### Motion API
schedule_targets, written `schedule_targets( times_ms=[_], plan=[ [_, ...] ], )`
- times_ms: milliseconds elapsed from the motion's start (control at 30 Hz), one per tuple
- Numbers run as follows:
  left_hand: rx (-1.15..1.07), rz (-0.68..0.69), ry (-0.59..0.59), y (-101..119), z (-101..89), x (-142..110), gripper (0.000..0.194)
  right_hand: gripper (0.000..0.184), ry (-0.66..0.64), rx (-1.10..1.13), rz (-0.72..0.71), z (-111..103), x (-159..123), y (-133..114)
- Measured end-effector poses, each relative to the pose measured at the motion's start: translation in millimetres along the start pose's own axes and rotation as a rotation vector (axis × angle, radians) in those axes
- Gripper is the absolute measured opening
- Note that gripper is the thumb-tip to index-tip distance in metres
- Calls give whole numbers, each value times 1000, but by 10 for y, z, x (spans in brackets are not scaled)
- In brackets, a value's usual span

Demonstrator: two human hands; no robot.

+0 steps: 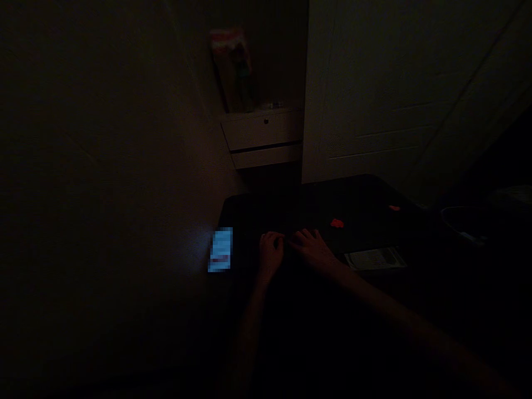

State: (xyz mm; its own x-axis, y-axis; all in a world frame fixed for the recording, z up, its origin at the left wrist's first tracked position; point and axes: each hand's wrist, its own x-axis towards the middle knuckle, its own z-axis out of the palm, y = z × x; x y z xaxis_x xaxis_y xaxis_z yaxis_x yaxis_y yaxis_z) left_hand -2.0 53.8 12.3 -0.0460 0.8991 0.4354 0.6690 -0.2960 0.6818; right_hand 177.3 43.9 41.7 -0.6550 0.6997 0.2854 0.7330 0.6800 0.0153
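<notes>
The scene is very dark. My left hand (271, 254) is over the black table (266, 208), its thumb and fingers curled round to meet in a pinch. Whatever it may be holding is too dark to make out. Close beside it on the right, my right hand (311, 247) lies low over the tabletop, palm down with fingers spread. Just beyond the right hand sits a small crumpled orange-red piece (337, 223). A second orange-red piece (394, 208) lies farther right. A flat, pale, rectangular item (376, 259) rests near my right forearm.
A glowing, pixelated blue rectangle (220, 250) stands at the table's left edge, by the wall (124, 166). Behind the table are a pale drawer unit (261, 133) with a blurred red-topped package (233, 66) on it, and a light panel (366, 111). A dim curved rim (453, 226) shows at right.
</notes>
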Motion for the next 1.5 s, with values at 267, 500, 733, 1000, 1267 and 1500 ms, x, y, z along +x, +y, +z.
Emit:
schedule_targets(
  times_ms=[267,500,733,1000,1267,1500],
  plan=[
    [8,-8,10,27,6,-1,20,36,-50,-43,-32,-41,66,1],
    [37,-19,30,29,7,-4,21,35,-95,-34,-20,-66,105,7],
    [54,2,-23,-1,-2,-11,27,41,-106,-1,18,-65,80,-25],
    [38,-22,14,-21,14,3,29,38,-118,1,24,-80,125,-11],
    [33,-15,41,-34,33,5,27,33,-90,4,14,-96,173,-10],
    [12,-15,82,-35,37,-2,25,42,-99,44,33,-37,149,-11]
  ],
)
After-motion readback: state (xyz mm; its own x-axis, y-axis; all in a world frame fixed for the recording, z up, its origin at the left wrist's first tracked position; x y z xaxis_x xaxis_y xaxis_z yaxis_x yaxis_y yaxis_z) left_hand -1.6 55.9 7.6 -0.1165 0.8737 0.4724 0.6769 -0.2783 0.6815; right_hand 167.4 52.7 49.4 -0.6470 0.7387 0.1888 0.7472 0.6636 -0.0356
